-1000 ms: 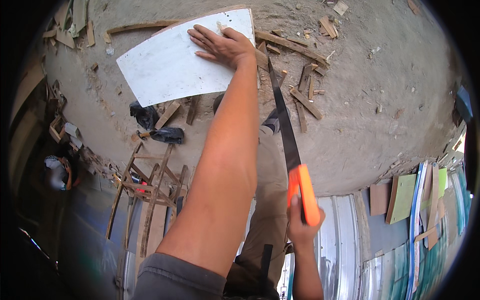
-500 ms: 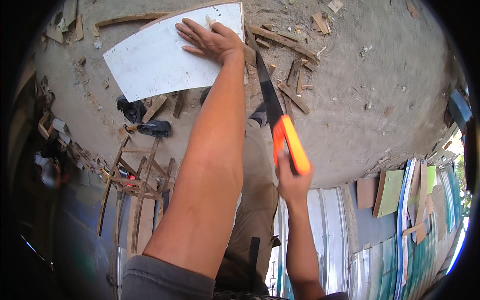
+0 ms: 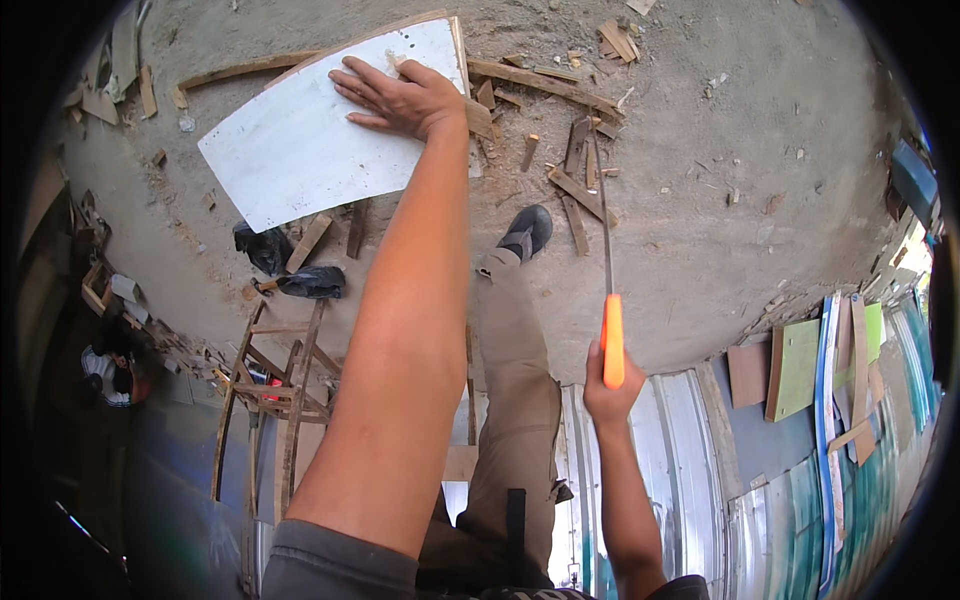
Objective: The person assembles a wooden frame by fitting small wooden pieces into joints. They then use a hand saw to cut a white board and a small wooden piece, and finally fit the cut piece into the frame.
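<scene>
My left hand (image 3: 408, 100) lies flat with its fingers spread on a white-faced wooden board (image 3: 310, 145) with a curved far edge. The arm reaches up straight from the lower edge. My right hand (image 3: 611, 385) is wrapped round the orange handle of a hand saw (image 3: 613, 340). The saw's thin blade points away from me and is seen nearly edge-on. It stands apart from the board, to the right of it, over bits of scrap wood (image 3: 585, 195).
My shoe (image 3: 526, 233) is on the dusty floor near the board. A wooden frame (image 3: 285, 390), black plastic bags (image 3: 310, 281) and a hammer (image 3: 262, 287) lie on the left. Boards (image 3: 795, 370) lean at the right by corrugated sheets (image 3: 660, 450). A person (image 3: 115, 375) is at far left.
The saw has come away from the board's right edge and swung right, its blade now turned edge-on. My left hand stays on the board. My shoe now shows fully.
</scene>
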A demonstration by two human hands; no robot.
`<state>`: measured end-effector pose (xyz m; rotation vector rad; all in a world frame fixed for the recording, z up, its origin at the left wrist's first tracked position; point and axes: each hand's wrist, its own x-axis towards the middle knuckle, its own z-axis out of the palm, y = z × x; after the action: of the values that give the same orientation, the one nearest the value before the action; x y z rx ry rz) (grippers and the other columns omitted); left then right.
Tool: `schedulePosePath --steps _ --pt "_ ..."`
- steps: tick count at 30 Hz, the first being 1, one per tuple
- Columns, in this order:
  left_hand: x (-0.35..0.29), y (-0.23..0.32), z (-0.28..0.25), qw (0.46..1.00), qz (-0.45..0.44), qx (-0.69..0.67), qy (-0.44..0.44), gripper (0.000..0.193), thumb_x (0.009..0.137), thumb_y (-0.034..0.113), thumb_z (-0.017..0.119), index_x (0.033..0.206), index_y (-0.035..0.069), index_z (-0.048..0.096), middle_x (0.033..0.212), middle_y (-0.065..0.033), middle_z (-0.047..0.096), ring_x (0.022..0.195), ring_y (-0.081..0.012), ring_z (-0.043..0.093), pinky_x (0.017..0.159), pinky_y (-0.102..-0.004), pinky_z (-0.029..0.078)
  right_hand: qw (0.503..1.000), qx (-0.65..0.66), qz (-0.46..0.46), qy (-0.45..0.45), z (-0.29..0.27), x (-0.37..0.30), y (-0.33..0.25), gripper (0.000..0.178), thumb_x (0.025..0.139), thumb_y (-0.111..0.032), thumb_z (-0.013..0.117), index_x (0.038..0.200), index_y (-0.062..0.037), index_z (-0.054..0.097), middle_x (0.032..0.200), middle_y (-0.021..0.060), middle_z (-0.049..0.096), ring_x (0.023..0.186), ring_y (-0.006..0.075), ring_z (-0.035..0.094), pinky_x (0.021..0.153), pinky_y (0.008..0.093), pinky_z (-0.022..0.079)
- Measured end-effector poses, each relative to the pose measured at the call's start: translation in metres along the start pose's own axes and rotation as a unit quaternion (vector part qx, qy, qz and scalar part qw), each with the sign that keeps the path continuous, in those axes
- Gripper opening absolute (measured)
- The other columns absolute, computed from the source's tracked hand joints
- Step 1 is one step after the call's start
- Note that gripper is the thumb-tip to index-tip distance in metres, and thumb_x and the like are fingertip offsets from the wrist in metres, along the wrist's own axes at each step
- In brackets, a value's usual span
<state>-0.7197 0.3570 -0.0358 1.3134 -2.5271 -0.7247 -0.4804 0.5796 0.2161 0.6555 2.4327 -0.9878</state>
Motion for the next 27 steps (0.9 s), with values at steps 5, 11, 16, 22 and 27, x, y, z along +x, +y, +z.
schedulePosePath --steps 5,11,16,22,27 --pt "0.002 0.004 -0.005 1.0 0.0 -0.015 -0.014 0.072 0.088 0.028 0.044 0.153 0.004 0.027 0.163 -0.0176 0.014 0.152 -0.0309 0.009 0.12 -0.0553 -0.002 0.991 0.092 -0.012 0.098 0.056 0.094 -0.01 0.017 0.092 -0.014 0.07 0.088 0.0025 0.065 0.063 0.0094 0.059 0.056 0.0117 0.053 0.055 0.0301 0.044" --pt "0.02 -0.026 -0.038 0.938 -0.036 -0.326 -0.109 0.058 0.09 0.014 0.04 0.145 -0.002 0.036 0.157 -0.0188 0.028 0.147 -0.0336 0.025 0.118 -0.0567 0.017 0.987 0.09 -0.066 0.118 0.108 0.102 -0.051 0.024 0.09 -0.019 0.073 0.095 0.0027 0.064 0.071 0.007 0.06 0.066 0.0126 0.053 0.063 0.0289 0.045" --pt "0.014 -0.017 -0.123 0.707 -0.316 -0.6 -0.2 0.041 0.096 0.013 0.035 0.131 -0.004 0.047 0.124 -0.0193 0.051 0.119 -0.0339 0.054 0.1 -0.046 0.053 0.967 -0.153 -0.2 0.045 0.137 0.106 0.004 0.043 0.077 -0.015 0.078 0.112 -0.0017 0.058 0.104 0.0173 0.061 0.1 0.0339 0.059 0.087 0.0428 0.045" --pt "0.018 -0.054 -0.199 0.682 -0.395 -0.592 -0.167 0.038 0.09 0.013 0.044 0.123 -0.002 0.053 0.104 -0.0113 0.053 0.077 -0.0182 0.052 0.065 -0.0301 0.051 0.953 -0.167 -0.253 0.005 0.117 0.09 -0.03 0.053 0.083 -0.019 0.074 0.129 -0.0005 0.055 0.116 0.0214 0.057 0.11 0.033 0.057 0.092 0.042 0.045" --pt "0.014 -0.09 -0.249 0.572 -0.348 -0.724 -0.167 0.045 0.082 0.021 0.043 0.119 -0.001 0.056 0.078 -0.0073 0.049 0.061 -0.0163 0.044 0.052 -0.0281 0.04 0.921 0.261 0.022 -0.289 0.083 0.024 -0.146 0.038 0.098 -0.024 0.062 0.119 0.0074 0.06 0.095 0.0161 0.069 0.085 0.0222 0.069 0.077 0.0337 0.054"
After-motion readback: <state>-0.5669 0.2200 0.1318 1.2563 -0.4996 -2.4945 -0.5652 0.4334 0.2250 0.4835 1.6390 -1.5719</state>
